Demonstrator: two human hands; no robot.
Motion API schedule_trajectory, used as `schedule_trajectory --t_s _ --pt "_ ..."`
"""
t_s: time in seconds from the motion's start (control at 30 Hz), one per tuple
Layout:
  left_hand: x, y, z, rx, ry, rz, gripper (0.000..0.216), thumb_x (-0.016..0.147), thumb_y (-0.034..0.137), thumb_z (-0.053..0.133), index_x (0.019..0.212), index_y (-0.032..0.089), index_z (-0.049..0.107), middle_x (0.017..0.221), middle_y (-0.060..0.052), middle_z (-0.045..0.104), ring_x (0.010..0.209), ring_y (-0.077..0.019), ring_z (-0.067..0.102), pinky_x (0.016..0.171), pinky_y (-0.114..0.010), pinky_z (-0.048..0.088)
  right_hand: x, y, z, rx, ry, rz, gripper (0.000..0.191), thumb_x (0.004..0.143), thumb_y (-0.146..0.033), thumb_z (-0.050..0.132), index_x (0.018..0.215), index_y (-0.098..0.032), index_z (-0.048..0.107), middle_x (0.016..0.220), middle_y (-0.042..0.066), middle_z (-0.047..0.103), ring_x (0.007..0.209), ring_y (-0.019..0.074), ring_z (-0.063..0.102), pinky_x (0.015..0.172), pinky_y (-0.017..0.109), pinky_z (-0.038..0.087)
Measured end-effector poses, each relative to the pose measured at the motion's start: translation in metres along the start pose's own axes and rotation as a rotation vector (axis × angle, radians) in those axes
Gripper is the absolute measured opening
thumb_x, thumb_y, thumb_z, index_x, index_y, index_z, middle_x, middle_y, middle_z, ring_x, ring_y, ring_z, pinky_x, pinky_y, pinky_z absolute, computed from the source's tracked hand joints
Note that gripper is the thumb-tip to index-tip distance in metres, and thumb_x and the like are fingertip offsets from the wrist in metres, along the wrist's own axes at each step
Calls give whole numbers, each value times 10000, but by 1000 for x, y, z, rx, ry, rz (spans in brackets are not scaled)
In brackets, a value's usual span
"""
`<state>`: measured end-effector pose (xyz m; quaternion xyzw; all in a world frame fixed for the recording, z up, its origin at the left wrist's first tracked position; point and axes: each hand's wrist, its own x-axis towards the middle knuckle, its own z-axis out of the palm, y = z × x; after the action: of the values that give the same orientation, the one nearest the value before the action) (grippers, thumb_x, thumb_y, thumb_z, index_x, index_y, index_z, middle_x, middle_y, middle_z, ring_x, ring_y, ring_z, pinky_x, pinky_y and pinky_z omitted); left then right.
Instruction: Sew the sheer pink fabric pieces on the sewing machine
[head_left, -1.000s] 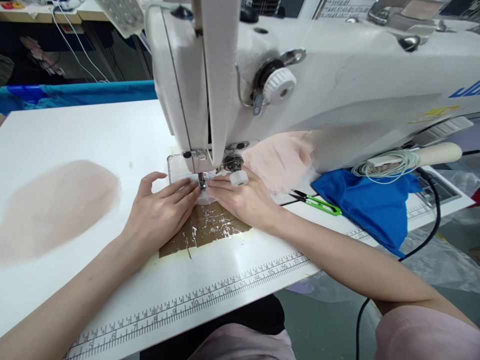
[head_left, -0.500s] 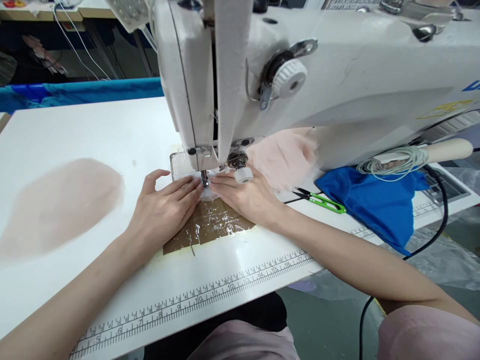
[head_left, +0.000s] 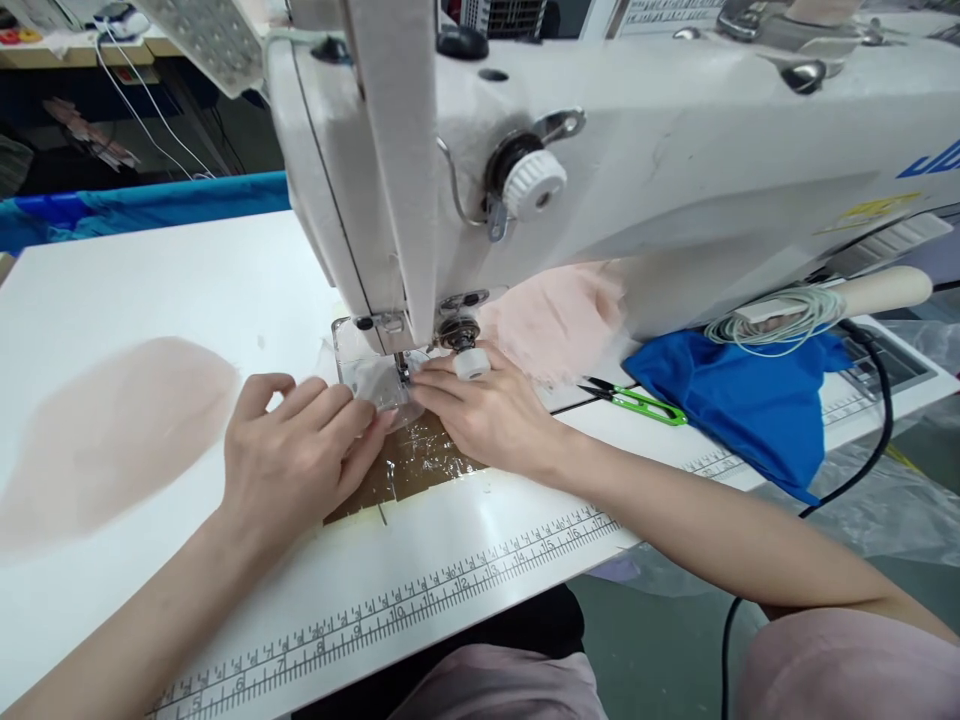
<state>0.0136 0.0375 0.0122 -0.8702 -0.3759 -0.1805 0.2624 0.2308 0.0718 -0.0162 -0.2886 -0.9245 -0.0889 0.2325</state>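
Observation:
A small piece of sheer whitish fabric [head_left: 407, 412] lies under the presser foot [head_left: 403, 368] of a white sewing machine [head_left: 660, 170]. My left hand [head_left: 296, 450] is closed left of the foot, its thumb and forefinger pinching the fabric's near edge, the other fingers curled. Right of the foot, my right hand [head_left: 487, 405] lies flat with fingers stretched out, its fingertips on the fabric close to the needle. Part of the fabric is hidden by the hands and the machine head. Beneath it shows a brown, tape-covered plate [head_left: 416, 460].
A sheer pink fabric piece [head_left: 127, 430] lies on the white table [head_left: 180, 270] at left. More pink fabric [head_left: 559, 320] sits behind my right hand. Green thread snips [head_left: 645, 404], a blue cloth [head_left: 739, 400] and a coil of pale cord [head_left: 780, 322] are at right.
My left hand has drawn back left from beside the foot and gone from flat to a pinch on the fabric's edge. My right hand keeps its place by the foot. The view has shifted slightly.

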Motion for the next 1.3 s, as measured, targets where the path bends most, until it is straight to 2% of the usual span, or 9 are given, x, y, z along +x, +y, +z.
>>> schedule_trajectory --t_s 0.1,0.27,0.4,0.53,0.67,0.77,0.87,1.0,1.3 --pt "-1 -4 3 -75 -40 9 162 916 248 598 1042 169 663 1084 -73 735 984 -266 683 880 -451 434 -1 -5 -3 22 18 -64 345 935 -17 376 1018 -142 687 1032 48 740 896 154 628 875 319 407" --pt "-4 -10 3 -142 -3 -34 107 907 246 604 969 193 673 753 -4 740 607 -179 656 751 -413 433 -1 -8 -6 -64 115 -69 374 931 1 378 791 -177 675 882 0 726 805 142 604 859 304 419" --pt "-3 -15 4 -265 -86 -10 206 938 237 542 1106 200 655 1138 -58 728 1069 -255 671 963 -455 415 -2 -11 -6 51 84 -121 298 944 -41 417 950 -155 692 1043 34 730 943 148 627 869 286 456" --pt "-3 -15 5 -352 -134 -8 202 955 260 522 1090 209 664 1015 -22 753 880 -205 708 967 -459 411 -3 -13 -9 18 96 -67 365 908 3 385 727 -158 659 804 26 721 756 151 621 827 301 484" --pt "-3 -13 8 -410 -150 -24 254 981 219 460 1175 210 622 1158 -31 714 1062 -207 663 994 -435 412 -4 -15 -13 93 -1 -70 318 934 -34 389 925 -138 688 1029 57 727 943 171 632 782 282 498" --pt "-3 -10 15 -452 -193 -22 298 996 183 417 1232 204 597 1178 -31 696 1067 -192 640 1013 -415 415 -5 -15 -15 89 -129 -29 327 908 -17 375 874 -139 677 953 64 719 845 177 612 638 290 469" --pt "-2 -5 20 -476 -183 -28 296 991 202 427 1204 173 631 1115 -68 690 1003 -218 629 939 -421 464 -5 -10 -16 71 -142 41 304 855 3 399 853 -140 668 903 58 702 768 175 574 549 295 400" --pt "-3 4 22 -444 -214 -55 295 978 266 461 1158 170 674 1124 -104 667 1034 -266 606 886 -447 506 -4 -5 -14 65 -157 105 258 868 -42 445 977 -110 669 1010 96 702 846 198 578 620 302 416" --pt "-11 14 21 -265 -185 1 429 982 363 485 1324 120 573 1323 -167 619 1247 -304 575 1091 -503 425 -3 -2 -5 -81 -170 121 291 1003 -230 422 1100 -108 667 1018 109 739 991 249 586 832 385 397"
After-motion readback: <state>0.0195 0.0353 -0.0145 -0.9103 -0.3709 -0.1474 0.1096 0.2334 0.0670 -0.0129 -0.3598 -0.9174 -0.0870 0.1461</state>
